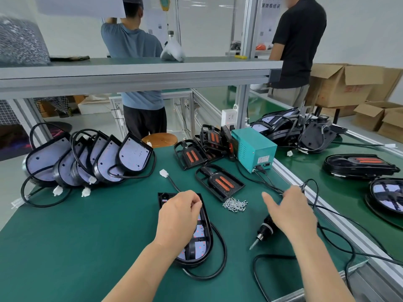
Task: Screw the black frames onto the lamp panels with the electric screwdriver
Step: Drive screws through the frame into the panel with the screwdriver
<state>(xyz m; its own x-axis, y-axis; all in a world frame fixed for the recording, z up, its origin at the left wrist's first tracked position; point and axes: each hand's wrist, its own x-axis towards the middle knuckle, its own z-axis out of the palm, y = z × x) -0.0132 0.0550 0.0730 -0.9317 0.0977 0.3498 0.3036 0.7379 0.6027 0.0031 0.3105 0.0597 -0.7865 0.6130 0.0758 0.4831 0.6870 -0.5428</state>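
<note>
A lamp panel [201, 243] with a black rim lies flat on the green table [87, 225] in front of me, its cable looping round it. My left hand [176, 221] rests over it with fingers curled, fingertips pinching a small pale screw [200, 201]. A pile of screws [235, 204] lies just right of the panel. Beyond the pile lies a loose black frame [220, 183] with orange strips. The electric screwdriver [262, 232] lies on the table, tip pointing toward me. My right hand [292, 212] hovers over its handle with the thumb spread, holding nothing.
Several lamp panels [98, 162] lean in a row at the back left. More black frames [209, 140] are stacked beside a teal power box [253, 149]. Assembled lamps [357, 165] lie on the right-hand bench. Black cables cross the table's right side. Two people stand behind the bench.
</note>
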